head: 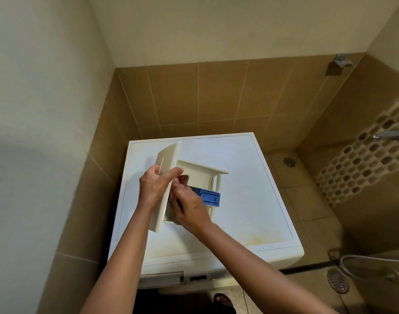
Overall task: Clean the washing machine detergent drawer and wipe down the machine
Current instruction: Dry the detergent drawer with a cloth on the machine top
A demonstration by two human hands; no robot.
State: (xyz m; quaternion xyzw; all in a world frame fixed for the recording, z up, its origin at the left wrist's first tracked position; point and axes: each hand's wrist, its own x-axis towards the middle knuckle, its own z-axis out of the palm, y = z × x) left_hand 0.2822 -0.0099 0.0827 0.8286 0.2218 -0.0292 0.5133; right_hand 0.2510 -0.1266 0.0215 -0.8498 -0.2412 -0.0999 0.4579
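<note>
The cream detergent drawer (194, 171) is out of the machine and held above the white washing machine top (257, 191). My left hand (156, 183) grips its front panel, thumb across the top edge. My right hand (189, 206) reaches into the drawer's compartment, fingers curled inside; what they hold, if anything, is hidden. A blue insert (211, 197) sits in the drawer just right of that hand. The empty drawer slot (162, 277) shows on the machine's front, lower left.
Brown tiled walls close in behind and to the left of the machine. To the right lies a tiled shower floor with a round drain (338, 280), a hose (370, 264) and a wall tap (388, 134). A sandalled foot (223, 301) stands below the machine front.
</note>
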